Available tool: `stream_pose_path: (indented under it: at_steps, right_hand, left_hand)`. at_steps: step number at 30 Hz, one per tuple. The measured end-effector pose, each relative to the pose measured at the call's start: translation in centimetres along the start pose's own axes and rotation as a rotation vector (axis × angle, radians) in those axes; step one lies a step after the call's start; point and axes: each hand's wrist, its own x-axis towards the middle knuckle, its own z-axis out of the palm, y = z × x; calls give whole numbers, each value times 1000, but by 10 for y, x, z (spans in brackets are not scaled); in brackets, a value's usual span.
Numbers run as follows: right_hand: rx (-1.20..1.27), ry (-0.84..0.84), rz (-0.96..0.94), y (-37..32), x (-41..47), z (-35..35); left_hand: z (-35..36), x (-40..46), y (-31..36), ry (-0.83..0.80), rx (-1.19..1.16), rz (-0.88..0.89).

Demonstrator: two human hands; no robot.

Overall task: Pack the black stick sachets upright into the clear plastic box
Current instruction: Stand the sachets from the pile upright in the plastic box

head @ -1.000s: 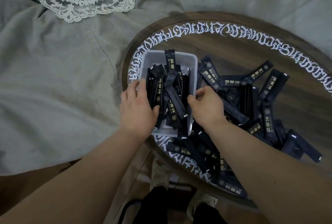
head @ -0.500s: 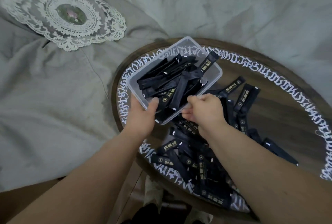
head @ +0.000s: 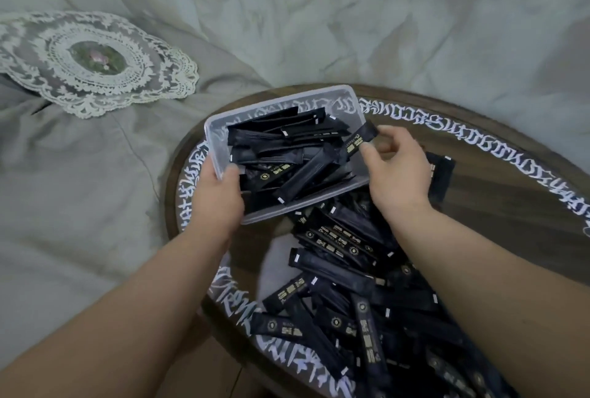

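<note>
— Which step is judged to be in hand?

— Arranging, it seems. The clear plastic box [head: 322, 91] is held tipped above the round wooden table [head: 498, 193], and the black stick sachets [head: 281, 155] inside it are seen lying crossed and slanted, none upright. A larger loose heap of sachets [head: 360, 298] is left on the table below the box (the greater share, by the look of it).

— And the grips?

— The box's near-left corner is gripped by the left hand [head: 217, 203], thumb over the rim. One sachet [head: 354, 145] jutting over the right wall is pinched by the right hand [head: 399, 171] between thumb and fingertips, the other fingers loosely spread.

— What is called for next?

— Probably that sachet is to be stood on end, and the others squared beside it.
</note>
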Motion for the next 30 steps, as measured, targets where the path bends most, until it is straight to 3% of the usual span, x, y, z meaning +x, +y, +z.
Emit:
stream_pose_path:
  at_steps: [7, 12, 18, 25, 30]
  right_hand:
    - [-171, 92, -181, 13, 2, 21]
    - [-570, 41, -386, 18, -6, 15]
    - [-435, 42, -545, 18, -52, -6]
    - [-762, -50, -737, 13, -124, -48]
    - [-633, -151, -745, 12, -163, -48]
  left_hand:
    - [-1, 5, -22, -2, -86, 147]
    - [5, 10, -36, 46, -180, 244]
    - [-10, -31, -46, 67, -269, 228]
    - [-29, -112, -47, -19, -421, 202]
    - [-36, -150, -53, -92, -573, 139]
